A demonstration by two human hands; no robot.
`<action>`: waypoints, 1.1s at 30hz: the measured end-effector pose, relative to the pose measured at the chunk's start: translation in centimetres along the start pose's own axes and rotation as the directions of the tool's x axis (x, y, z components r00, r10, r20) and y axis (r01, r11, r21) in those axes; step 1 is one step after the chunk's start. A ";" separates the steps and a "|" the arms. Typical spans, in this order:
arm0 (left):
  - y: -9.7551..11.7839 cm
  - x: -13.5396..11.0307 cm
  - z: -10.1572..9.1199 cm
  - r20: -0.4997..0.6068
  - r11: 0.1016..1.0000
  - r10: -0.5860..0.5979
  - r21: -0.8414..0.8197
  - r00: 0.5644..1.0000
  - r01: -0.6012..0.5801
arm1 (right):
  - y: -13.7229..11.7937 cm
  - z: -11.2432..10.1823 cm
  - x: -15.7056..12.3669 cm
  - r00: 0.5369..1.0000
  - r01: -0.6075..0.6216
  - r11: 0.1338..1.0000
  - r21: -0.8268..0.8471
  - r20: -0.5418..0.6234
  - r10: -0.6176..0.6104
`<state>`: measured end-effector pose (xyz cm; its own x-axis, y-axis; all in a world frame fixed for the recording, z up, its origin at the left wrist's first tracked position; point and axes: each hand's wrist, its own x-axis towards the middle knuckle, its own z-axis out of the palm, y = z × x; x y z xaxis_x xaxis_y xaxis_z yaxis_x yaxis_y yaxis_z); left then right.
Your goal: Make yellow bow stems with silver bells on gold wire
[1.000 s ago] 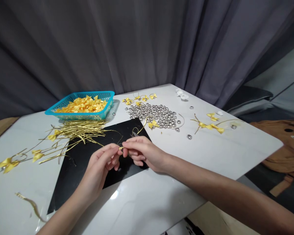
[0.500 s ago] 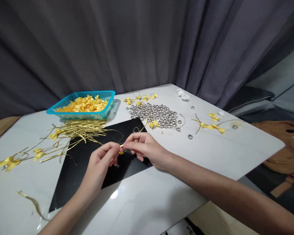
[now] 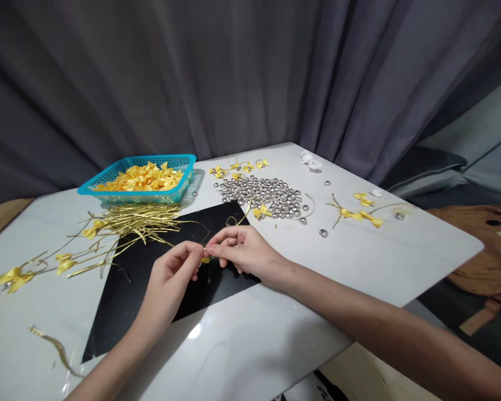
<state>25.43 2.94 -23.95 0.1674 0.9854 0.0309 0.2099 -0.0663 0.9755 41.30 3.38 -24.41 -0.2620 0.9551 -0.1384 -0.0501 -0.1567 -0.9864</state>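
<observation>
Above a black sheet (image 3: 137,301), my left hand (image 3: 176,268) and my right hand (image 3: 244,250) meet fingertip to fingertip. Both pinch a short gold cord (image 3: 205,249), most of which the fingers cover. A bit of yellow ribbon bow (image 3: 205,260) shows just below the pinch. Behind my left hand lies a heap of gold cords (image 3: 144,217), partly over the sheet's edge. Beyond my right hand spreads a pile of silver heart-shaped beads (image 3: 271,195), with a yellow bow (image 3: 261,211) at its near edge.
A blue basket (image 3: 183,192) full of yellow bows stands at the back left. Bows on cords (image 3: 361,216) lie to the right, others (image 3: 12,278) at far left. A loose gold cord (image 3: 56,345) is near the front left. White scraps (image 3: 311,160) sit at the back edge.
My right hand's fingertips have shifted slightly left, closer against my left fingertips, so less of the gold cord shows between them. The things on the table have not moved.
</observation>
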 end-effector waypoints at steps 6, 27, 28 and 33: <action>-0.1 -0.2 -0.1 -0.003 0.995 0.061 0.084 0.998 -0.060 | -0.1 0.4 -0.1 0.996 0.088 0.995 -0.047 0.006 -0.088; -0.9 -0.2 -0.1 0.001 0.976 0.100 0.192 0.995 -0.098 | 0.0 0.7 -0.2 0.991 0.118 0.982 -0.147 -0.047 -0.127; -0.9 -0.2 -0.1 0.002 0.974 0.108 0.200 0.994 -0.106 | 0.1 0.7 -0.1 0.990 0.125 0.980 -0.155 -0.046 -0.134; -1.3 -0.1 -0.3 0.043 0.948 0.173 0.264 0.984 -0.178 | 0.1 0.8 0.0 0.987 0.136 0.969 -0.204 -0.051 -0.150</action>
<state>24.85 3.02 -25.18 0.2427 0.9514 0.1894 0.4238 -0.2796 0.8615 40.51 3.13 -24.46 -0.2017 0.9794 0.0066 0.1127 0.0299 -0.9932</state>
